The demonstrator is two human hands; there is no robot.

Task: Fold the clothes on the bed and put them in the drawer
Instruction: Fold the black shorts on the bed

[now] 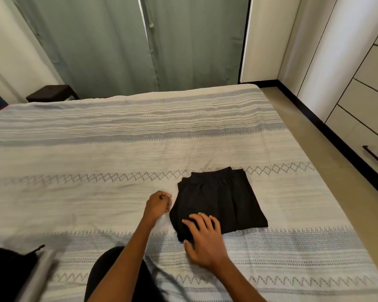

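A black garment (pixel 225 199), folded into a rough rectangle with its waistband at the far edge, lies on the striped grey-and-white bedspread (pixel 118 149) right of centre. My right hand (pixel 205 238) rests on the garment's near left corner with fingers spread flat and thumb at the near edge. Just left of the garment, my left hand (pixel 158 203) sits with fingers curled; it is at the cloth's left edge, and whether it pinches the fabric cannot be told. The white drawers (pixel 362 118) with dark handles stand closed along the right wall.
A strip of beige floor (pixel 297 131) runs between the bed's right edge and the drawer unit. Green curtains (pixel 140 44) hang behind the bed, with a dark stool (pixel 50 93) at the far left. Dark items (pixel 9 269) lie at the near left corner.
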